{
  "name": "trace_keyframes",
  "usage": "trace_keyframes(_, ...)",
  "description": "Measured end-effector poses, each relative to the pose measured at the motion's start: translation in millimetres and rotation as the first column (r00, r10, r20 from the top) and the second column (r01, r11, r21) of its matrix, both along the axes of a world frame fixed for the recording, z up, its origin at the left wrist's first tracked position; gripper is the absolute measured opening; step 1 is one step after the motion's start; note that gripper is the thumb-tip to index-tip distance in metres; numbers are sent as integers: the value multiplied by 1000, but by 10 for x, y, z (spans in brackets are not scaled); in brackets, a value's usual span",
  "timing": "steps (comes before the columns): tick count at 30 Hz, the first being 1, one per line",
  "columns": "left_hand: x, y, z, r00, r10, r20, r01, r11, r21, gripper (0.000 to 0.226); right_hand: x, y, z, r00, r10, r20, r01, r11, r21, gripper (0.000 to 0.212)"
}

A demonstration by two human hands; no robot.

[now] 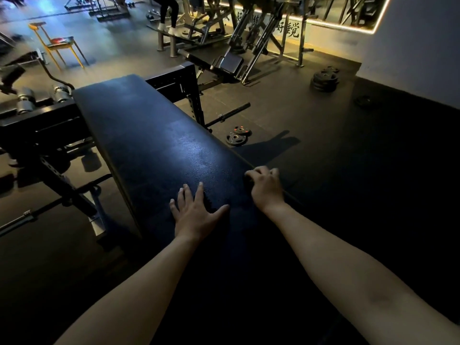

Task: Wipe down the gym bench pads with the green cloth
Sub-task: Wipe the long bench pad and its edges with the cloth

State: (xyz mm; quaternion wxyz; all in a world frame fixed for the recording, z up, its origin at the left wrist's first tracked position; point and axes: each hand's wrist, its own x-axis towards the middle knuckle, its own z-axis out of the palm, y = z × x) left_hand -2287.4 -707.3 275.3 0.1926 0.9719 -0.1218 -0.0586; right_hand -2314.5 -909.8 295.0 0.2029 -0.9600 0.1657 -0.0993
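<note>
A long black bench pad [149,135] runs from the near middle towards the upper left. My left hand [196,212] lies flat on the pad's near part with its fingers spread. My right hand [265,188] sits at the pad's right edge with its fingers curled over a small dark bunch. That bunch looks like the cloth [247,181], though the dim light hides its colour and most of it is under the hand.
The bench's metal frame [74,192] and a dumbbell rack [37,103] stand to the left. Weight plates [237,136] and a bar [232,113] lie on the floor to the right, with more plates [324,79] near the wall. Machines, a yellow chair [58,44] and a person's legs [169,13] are at the back.
</note>
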Motion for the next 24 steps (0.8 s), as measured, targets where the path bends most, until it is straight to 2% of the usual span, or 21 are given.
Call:
trace_keyframes(3,0,-11,10,1000,-2,1,2,1000,-6,103,-89,-217,-4,982,-182,-54,183,983,17,45)
trace_keyframes(6,-8,-14,22,1000,-13,-3,13,1000,-6,103,-54,-6,-19,983,-179,-27,179,984,13,43)
trace_keyframes(11,11,22,22,999,-51,-16,51,999,-8,103,2,467,-87,998,-59,24,58,998,28,43)
trace_keyframes(16,44,105,7,996,-91,5,91,995,-49,98,70,864,-48,973,216,80,-222,972,77,41)
trace_keyframes(18,48,147,-2,994,-110,4,110,993,-52,103,66,775,22,963,245,113,-253,966,57,37)
trace_keyframes(19,41,142,-4,994,-111,-1,111,993,-50,106,72,648,47,974,187,124,-192,981,27,38)
trace_keyframes(21,28,136,-11,993,-117,3,117,992,-46,110,70,325,58,992,-52,117,54,998,-15,48)
trace_keyframes(23,30,118,-9,992,-124,5,124,991,-50,111,20,38,18,962,-269,32,270,963,3,52)
trace_keyframes(24,29,113,-6,992,-126,2,126,991,-51,111,-10,-18,-7,948,-319,-17,319,947,22,52)
